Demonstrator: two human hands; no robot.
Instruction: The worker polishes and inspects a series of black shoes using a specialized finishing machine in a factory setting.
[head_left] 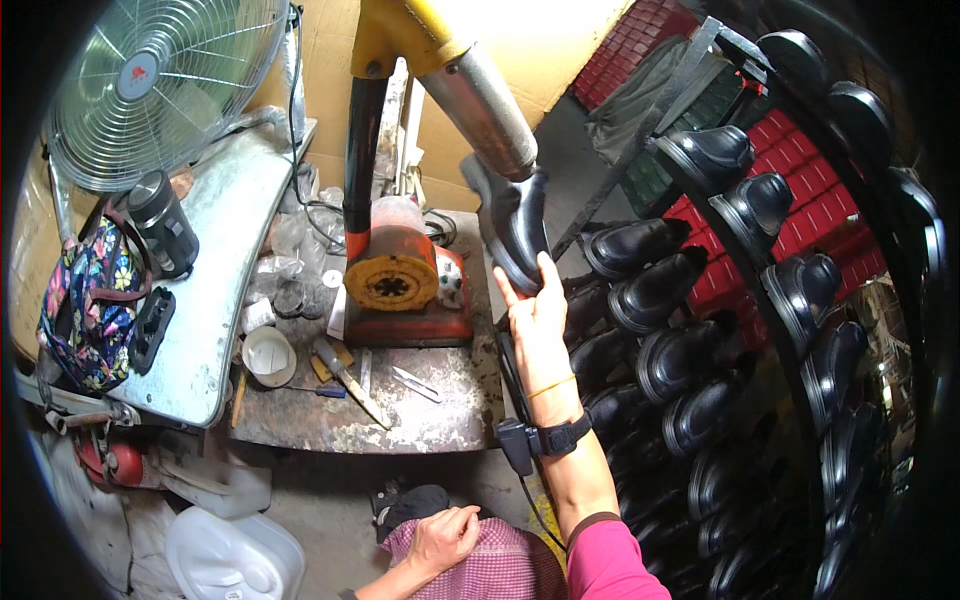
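My right hand (540, 310) is stretched forward and grips one end of a black leather shoe (518, 240). The shoe's other end is up against the lower end of a metal tube (485, 115), which hangs from a yellow machine arm (420, 35). Whether the tube reaches into the shoe I cannot tell. My left hand (445, 540) lies on the pink checked cloth over my lap, its fingers curled in with nothing visible in them. A red machine base with a round yellow plate (392, 283) stands left of the shoe.
On the worn bench (330, 425) lie a brush (350, 385), a screwdriver (318, 390), a blade (415, 384) and a white cup (268, 356). A fan (150, 80), a flask (163, 225) and a floral bag (90, 310) are at left. Racks of black shoes (680, 360) fill the right.
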